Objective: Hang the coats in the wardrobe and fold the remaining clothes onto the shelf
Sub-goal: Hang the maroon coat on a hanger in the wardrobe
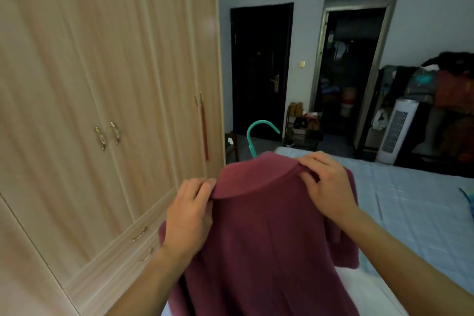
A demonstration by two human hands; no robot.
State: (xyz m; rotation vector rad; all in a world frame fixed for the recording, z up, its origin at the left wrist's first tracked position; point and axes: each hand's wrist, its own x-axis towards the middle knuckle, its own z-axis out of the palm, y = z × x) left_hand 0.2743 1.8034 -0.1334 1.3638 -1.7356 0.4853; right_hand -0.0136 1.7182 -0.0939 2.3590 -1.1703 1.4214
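A maroon coat (264, 233) hangs on a teal hanger (259, 127), whose hook rises above the collar. My left hand (189, 215) pinches the left end of the collar. On the right end of the collar, my right hand (325, 187) grips the fabric with curled fingers. The coat is held up over the near corner of the bed (415, 208). To the left stands the light wooden wardrobe (107, 79), with all its doors closed.
Two dark doorways (261, 69) lie across the room, with a low shoe rack (302, 128) between them. A white fan heater (395, 131) and a pile of clothes (436, 84) stand at the right. A small stool (232, 143) sits by the wardrobe's end.
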